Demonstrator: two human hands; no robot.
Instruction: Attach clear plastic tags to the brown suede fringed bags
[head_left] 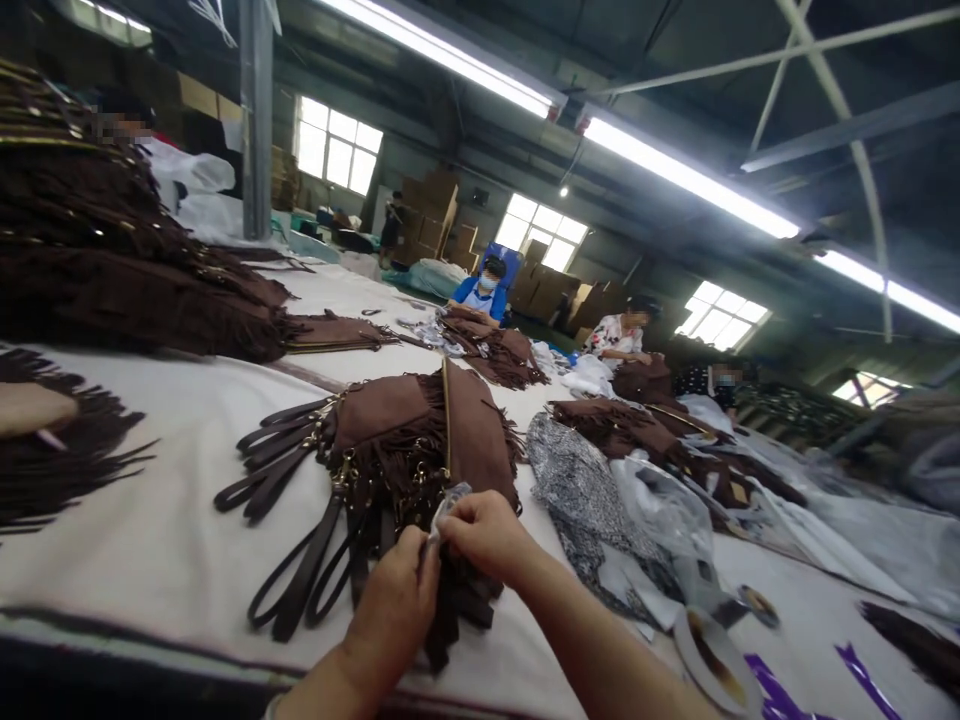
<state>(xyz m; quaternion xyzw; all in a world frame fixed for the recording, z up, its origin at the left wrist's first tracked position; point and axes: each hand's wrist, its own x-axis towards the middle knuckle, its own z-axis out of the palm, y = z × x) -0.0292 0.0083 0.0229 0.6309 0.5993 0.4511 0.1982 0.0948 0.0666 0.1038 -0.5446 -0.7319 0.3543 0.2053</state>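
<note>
While both are brought together low in view, a small pale tag (450,503) is pinched between the left hand (397,600) and the right hand (487,535), each clenched on it. The brown fringed bag (409,425) is laid just beyond them, its long axis running away from the person, straps (277,450) fanned leftward; the right hand is set nearer its body. A white cloth (165,520) is spread beneath, piled bags (112,280) are stacked at left, and other workers (484,290) are seated far off.

One head-worn camera, tilted, faces forward and down along the desk (150,540). The left hand (394,605) and right hand (484,535) lie close below it, the hall (420,150) far beyond.
</note>
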